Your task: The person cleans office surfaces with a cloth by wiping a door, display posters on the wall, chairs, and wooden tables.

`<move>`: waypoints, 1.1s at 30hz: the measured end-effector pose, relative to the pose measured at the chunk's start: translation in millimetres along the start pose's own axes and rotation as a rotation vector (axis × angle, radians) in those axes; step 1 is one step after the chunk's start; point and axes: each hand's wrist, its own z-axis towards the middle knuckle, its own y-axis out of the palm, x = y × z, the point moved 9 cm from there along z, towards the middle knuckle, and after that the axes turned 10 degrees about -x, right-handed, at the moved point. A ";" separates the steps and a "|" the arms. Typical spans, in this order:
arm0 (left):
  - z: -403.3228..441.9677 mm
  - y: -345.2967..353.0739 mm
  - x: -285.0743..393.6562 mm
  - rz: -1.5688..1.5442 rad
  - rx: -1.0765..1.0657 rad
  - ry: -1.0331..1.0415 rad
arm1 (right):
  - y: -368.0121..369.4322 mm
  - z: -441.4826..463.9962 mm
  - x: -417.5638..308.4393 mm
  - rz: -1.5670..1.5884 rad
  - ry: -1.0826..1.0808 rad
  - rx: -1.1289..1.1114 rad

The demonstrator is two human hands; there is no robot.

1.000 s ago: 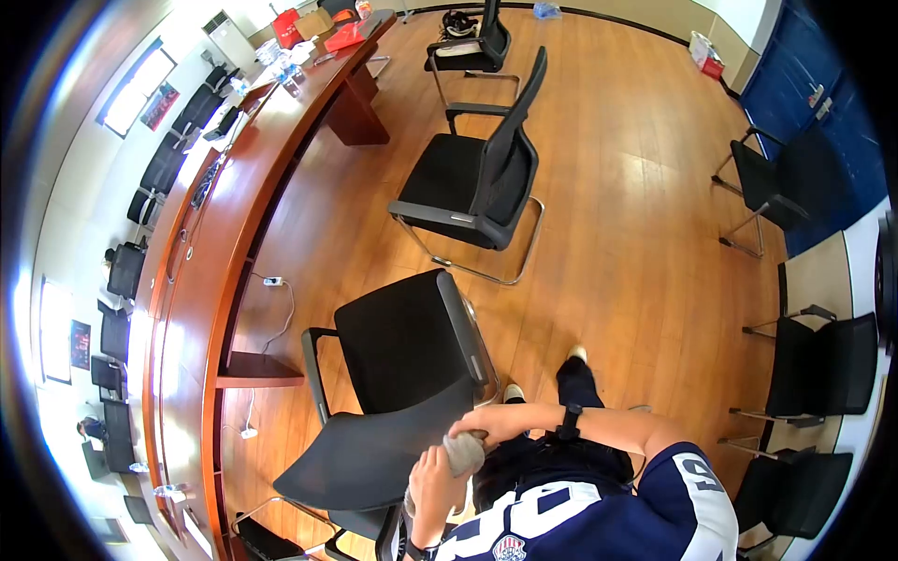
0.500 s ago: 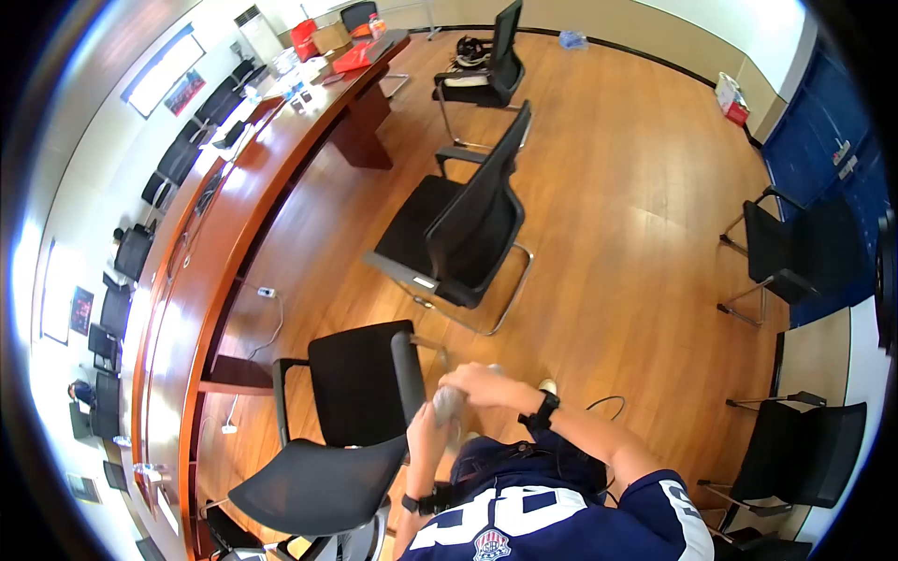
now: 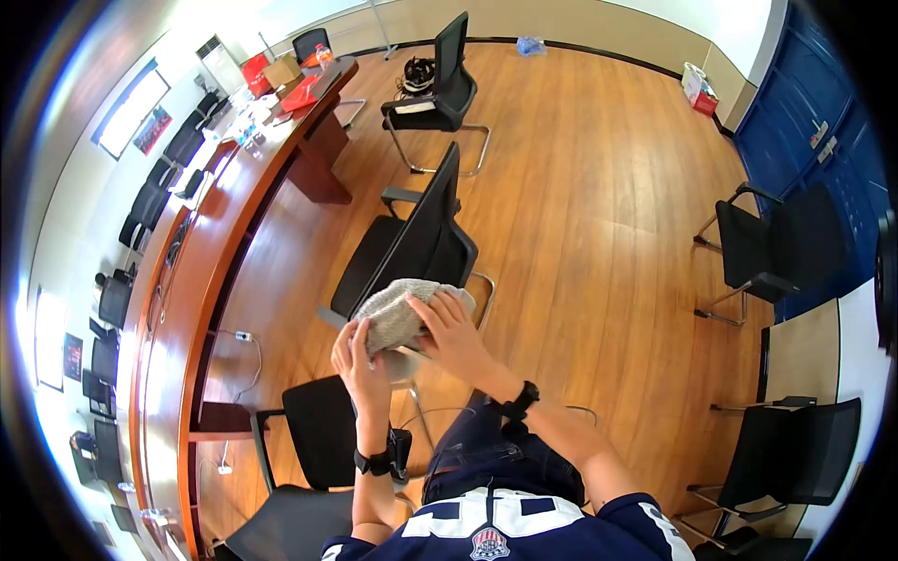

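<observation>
A grey cloth (image 3: 398, 313), bunched up, is held between both hands at the centre of the view, in front of the backrest of a black chair (image 3: 421, 238). My left hand (image 3: 360, 365) grips its lower left side, fingers pointing up. My right hand (image 3: 456, 338) lies over its right side with fingers bent onto it. Part of the cloth hangs below, between the hands. Both wrists wear black bands.
A long wooden table (image 3: 210, 271) curves along the left, with a red bag (image 3: 301, 93) and a box at its far end. A nearer black chair (image 3: 318, 430) stands lower left. More chairs line the right, near blue doors (image 3: 814, 122). Cables lie on the floor.
Both hands have moved up and forward with the cloth, which is now more spread out. The view has advanced, and the middle chair is nearer the hands.
</observation>
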 end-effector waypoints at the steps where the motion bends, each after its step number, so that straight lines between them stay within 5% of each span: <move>1: 12.5 3.4 -0.3 0.029 0.032 -0.007 | -0.7 13.2 3.5 -0.021 -0.005 0.023; 8: 72.6 100.2 -37.8 0.251 -0.180 -0.014 | 48.7 90.5 80.9 0.042 -0.048 -0.080; 14: 111.5 121.9 -64.6 0.125 -0.259 -0.277 | 57.0 150.5 122.8 0.026 -0.237 -0.171; 21: 182.3 170.5 -34.1 0.050 -0.458 -0.248 | 26.3 184.9 188.1 -0.002 -0.315 -0.117; 33: 293.0 263.4 8.2 0.135 -0.497 -0.400 | -14.5 259.9 315.8 0.212 -0.345 -0.203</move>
